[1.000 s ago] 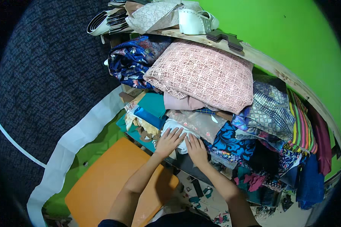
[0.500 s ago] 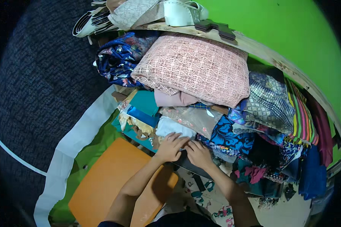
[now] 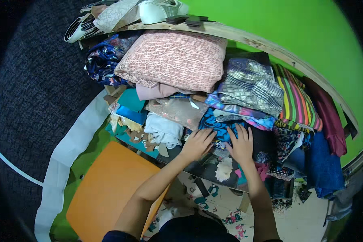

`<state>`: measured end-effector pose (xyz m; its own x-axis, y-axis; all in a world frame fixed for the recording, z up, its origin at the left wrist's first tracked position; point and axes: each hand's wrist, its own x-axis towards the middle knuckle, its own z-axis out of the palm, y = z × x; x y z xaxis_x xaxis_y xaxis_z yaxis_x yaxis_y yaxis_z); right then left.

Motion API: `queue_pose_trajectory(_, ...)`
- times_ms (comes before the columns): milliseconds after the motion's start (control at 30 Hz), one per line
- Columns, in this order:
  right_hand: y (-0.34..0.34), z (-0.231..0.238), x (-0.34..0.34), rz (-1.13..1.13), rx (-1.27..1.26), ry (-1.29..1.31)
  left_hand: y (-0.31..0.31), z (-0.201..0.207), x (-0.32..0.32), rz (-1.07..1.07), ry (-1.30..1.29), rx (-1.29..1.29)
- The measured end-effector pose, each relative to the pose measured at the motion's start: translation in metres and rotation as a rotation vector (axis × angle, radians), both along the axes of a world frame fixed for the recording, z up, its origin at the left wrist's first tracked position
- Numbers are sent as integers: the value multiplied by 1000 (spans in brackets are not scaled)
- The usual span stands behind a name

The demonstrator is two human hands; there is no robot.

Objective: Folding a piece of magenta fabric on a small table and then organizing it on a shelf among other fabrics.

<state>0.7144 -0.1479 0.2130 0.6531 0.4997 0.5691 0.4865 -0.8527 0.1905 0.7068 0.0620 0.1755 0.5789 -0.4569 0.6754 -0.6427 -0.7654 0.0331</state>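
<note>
Both hands rest on a blue and black patterned cloth (image 3: 220, 129) in the middle of a heap of fabrics. My left hand (image 3: 198, 143) lies on its left part, fingers stretched. Spread fingers of my right hand (image 3: 242, 143) press on its right part, beside a black cloth (image 3: 263, 141). Just left of my left hand sits a crumpled white cloth (image 3: 164, 130). Behind it lies a clear bag (image 3: 177, 111) with pale cloth inside. Below my hands a cream fluffy scrap (image 3: 224, 169) lies on the dark shelf edge.
A large pink patterned cushion-like bundle (image 3: 175, 58) tops the heap. Right of it are silvery folded fabric (image 3: 252, 86) and striped cloth (image 3: 296, 99). A wooden shelf (image 3: 246, 38) runs above. An orange panel (image 3: 109, 181) stands at lower left; scraps litter the floor (image 3: 286, 226).
My hands have moved right, from the white cloth to the blue and black patterned cloth, and spread apart. The view has shifted right, and the cream scrap shows now.
</note>
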Motion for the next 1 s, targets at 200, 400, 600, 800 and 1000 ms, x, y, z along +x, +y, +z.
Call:
queue_pose_trajectory(200, -33, -10, 24, 98, 21, -22, -34, 7, 18, 67, -50, 15)
queue_pose_trajectory(400, -27, 12, 35, 34, 79, 88, -42, 17, 34, 201, -13, 41)
queue_pose_trajectory(600, -32, -9, 15, 311, 170, -362, -41, 14, 43, 225, -40, 33)
queue_pose_trajectory(800, -31, -51, 4, 173, 33, -156, -43, 14, 42, 236, 21, 25)
queue_pose_trajectory(1000, -38, -51, 31, 180, 39, -225, -40, 15, 40, 173, -38, 14)
